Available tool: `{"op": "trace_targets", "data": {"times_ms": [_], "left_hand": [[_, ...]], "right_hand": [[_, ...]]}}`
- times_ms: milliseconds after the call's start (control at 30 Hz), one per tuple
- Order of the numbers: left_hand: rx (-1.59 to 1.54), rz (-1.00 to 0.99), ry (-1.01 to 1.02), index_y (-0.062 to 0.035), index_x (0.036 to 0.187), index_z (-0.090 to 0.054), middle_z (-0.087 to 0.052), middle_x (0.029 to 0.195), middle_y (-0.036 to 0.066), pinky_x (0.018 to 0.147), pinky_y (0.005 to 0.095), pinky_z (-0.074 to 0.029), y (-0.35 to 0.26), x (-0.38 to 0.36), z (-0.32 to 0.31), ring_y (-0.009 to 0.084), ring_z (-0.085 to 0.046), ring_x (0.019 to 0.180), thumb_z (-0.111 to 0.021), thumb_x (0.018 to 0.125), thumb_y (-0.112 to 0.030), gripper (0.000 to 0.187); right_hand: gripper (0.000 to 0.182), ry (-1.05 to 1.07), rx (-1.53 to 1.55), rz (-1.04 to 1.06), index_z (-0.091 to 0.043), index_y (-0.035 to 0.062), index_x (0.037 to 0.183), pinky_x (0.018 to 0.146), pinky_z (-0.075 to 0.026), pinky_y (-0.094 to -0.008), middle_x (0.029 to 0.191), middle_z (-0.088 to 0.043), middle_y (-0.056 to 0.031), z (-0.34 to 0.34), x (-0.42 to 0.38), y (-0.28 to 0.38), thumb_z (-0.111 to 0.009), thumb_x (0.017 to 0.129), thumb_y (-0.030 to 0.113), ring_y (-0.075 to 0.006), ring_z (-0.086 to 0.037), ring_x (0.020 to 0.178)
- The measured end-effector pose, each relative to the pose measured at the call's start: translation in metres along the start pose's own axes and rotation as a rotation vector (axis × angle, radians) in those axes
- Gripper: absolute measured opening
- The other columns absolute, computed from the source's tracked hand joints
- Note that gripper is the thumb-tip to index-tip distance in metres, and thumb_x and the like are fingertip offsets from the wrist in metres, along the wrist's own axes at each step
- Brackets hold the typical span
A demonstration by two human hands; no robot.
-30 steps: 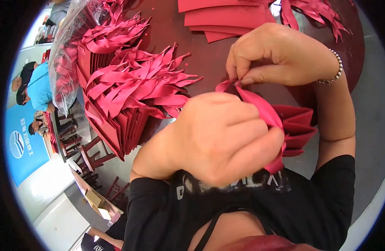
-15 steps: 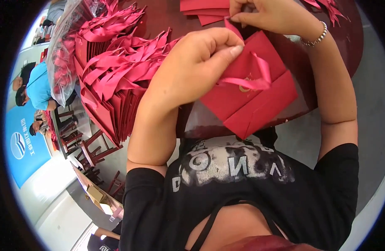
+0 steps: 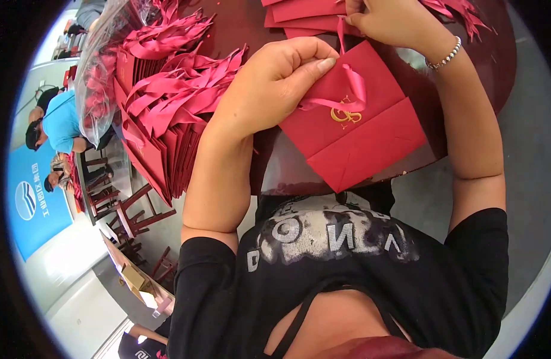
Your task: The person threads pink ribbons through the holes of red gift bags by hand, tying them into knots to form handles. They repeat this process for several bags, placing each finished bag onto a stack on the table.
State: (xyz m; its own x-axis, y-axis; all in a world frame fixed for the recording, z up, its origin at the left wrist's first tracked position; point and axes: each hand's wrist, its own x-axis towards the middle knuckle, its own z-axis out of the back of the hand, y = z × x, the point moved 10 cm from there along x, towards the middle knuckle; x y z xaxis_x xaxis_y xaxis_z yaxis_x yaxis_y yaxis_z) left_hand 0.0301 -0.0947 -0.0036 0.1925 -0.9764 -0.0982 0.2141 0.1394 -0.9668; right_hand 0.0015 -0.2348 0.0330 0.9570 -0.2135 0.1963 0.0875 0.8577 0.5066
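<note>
A red paper gift bag (image 3: 371,140) with a gold emblem lies flat near the table's front edge, tilted in view. Thumb and fingers of my left hand (image 3: 281,84) are closed in a pinch at its upper edge. A loop of pink ribbon (image 3: 358,90) hangs across the bag's front. Above the bag, my right hand (image 3: 386,21) pinches the end of a pink ribbon, which runs taut down to the bag's upper edge. Exactly where the ribbon enters the bag is hard to make out.
Several stacked red bags with pink ribbons (image 3: 174,113) stand left of my left arm, beside a clear plastic sack (image 3: 96,78). More flat red bags (image 3: 299,15) lie at the far side of the dark red table (image 3: 275,164). People and stools are at left.
My right hand has moved slightly right, drawing out the ribbon between it and the bag. The bag has turned a little, and its gold emblem shows more fully.
</note>
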Motion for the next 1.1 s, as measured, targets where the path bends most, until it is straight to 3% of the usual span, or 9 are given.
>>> {"op": "trace_targets", "data": {"times_ms": [200,400,500,633,667,733,833,967,1100], "left_hand": [[0.197,-0.062,0.004,0.0037,0.110,-0.068,-0.067,0.095,-0.003,0.079,0.0201,-0.047,-0.023,-0.007,-0.005,0.0034,-0.057,0.089,-0.060,0.102,-0.007,0.016],[0.170,-0.134,-0.019,0.0031,0.107,-0.067,-0.067,0.089,-0.002,0.076,0.0211,-0.048,-0.029,-0.008,-0.002,0.0039,-0.058,0.085,-0.059,0.101,-0.007,0.014],[0.237,-0.117,0.002,0.0026,0.104,-0.067,-0.067,0.086,0.000,0.073,0.0215,-0.048,-0.037,-0.011,-0.005,0.0042,-0.059,0.082,-0.060,0.099,-0.006,0.012],[0.343,-0.361,0.089,-0.0021,0.090,-0.072,-0.069,0.077,0.007,0.071,0.0300,-0.052,-0.078,-0.031,-0.030,0.0187,-0.067,0.074,-0.071,0.088,-0.013,0.011],[0.458,-0.592,0.033,-0.0040,0.089,-0.072,-0.068,0.074,0.006,0.066,0.0295,-0.051,-0.098,-0.043,-0.034,0.0180,-0.065,0.068,-0.074,0.086,-0.015,0.011],[0.543,-0.837,0.011,-0.0052,0.087,-0.073,-0.067,0.071,0.005,0.055,0.0280,-0.047,-0.115,-0.066,-0.044,0.0168,-0.062,0.058,-0.077,0.082,-0.018,0.015],[0.395,-0.937,0.109,0.0002,0.088,-0.071,-0.065,0.068,0.007,0.042,0.0263,-0.036,-0.119,-0.075,-0.048,0.0158,-0.056,0.049,-0.078,0.080,-0.017,0.020],[0.362,-0.956,0.082,0.0006,0.090,-0.069,-0.064,0.067,0.007,0.044,0.0246,-0.035,-0.126,-0.083,-0.048,0.0140,-0.055,0.050,-0.073,0.079,-0.008,0.014],[0.365,-0.967,0.049,-0.0019,0.087,-0.066,-0.062,0.066,0.005,0.047,0.0237,-0.036,-0.126,-0.089,-0.049,0.0129,-0.055,0.051,-0.071,0.075,-0.006,0.013]], "right_hand": [[0.007,0.008,-0.080,-0.027,-0.066,-0.0011,0.071,0.062,-0.052,-0.0439,0.070,-0.063,-0.0222,0.005,0.000,-0.004,-0.063,0.072,0.005,-0.0400,-0.064,0.068],[0.010,-0.033,-0.049,0.026,-0.067,-0.0019,0.079,0.067,-0.053,-0.0443,0.078,-0.066,-0.0235,0.007,-0.001,-0.001,-0.063,0.078,0.007,-0.0411,-0.065,0.074],[0.011,0.018,-0.053,0.090,-0.069,-0.0023,0.083,0.068,-0.054,-0.0408,0.079,-0.067,-0.0219,0.005,-0.002,0.008,-0.067,0.081,0.009,-0.0365,-0.068,0.073],[0.012,0.371,0.306,0.117,-0.071,-0.0012,0.090,0.068,-0.054,-0.0351,0.080,-0.070,-0.0163,-0.008,-0.009,0.024,-0.070,0.085,0.009,-0.0266,-0.069,0.073],[0.011,0.425,0.399,0.147,-0.071,-0.0007,0.091,0.068,-0.053,-0.0339,0.081,-0.070,-0.0150,-0.006,-0.015,0.036,-0.071,0.085,0.009,-0.0244,-0.069,0.073],[0.008,0.533,0.576,0.170,-0.070,-0.0007,0.091,0.069,-0.053,-0.0315,0.085,-0.070,-0.0135,-0.012,-0.021,0.044,-0.070,0.085,0.005,-0.0219,-0.069,0.076],[0.006,0.599,0.694,0.106,-0.064,-0.0040,0.082,0.074,-0.054,-0.0256,0.097,-0.071,-0.0120,-0.018,-0.030,0.053,-0.070,0.081,-0.005,-0.0149,-0.069,0.087],[0.009,0.588,0.688,0.465,-0.066,-0.0014,0.077,0.073,-0.055,-0.0314,0.106,-0.071,-0.0174,-0.021,-0.030,0.072,-0.075,0.077,0.001,-0.0212,-0.072,0.087],[0.011,0.573,0.784,0.460,-0.065,-0.0003,0.075,0.074,-0.055,-0.0335,0.105,-0.072,-0.0191,-0.030,-0.033,0.086,-0.076,0.075,0.002,-0.0261,-0.072,0.089]]}}
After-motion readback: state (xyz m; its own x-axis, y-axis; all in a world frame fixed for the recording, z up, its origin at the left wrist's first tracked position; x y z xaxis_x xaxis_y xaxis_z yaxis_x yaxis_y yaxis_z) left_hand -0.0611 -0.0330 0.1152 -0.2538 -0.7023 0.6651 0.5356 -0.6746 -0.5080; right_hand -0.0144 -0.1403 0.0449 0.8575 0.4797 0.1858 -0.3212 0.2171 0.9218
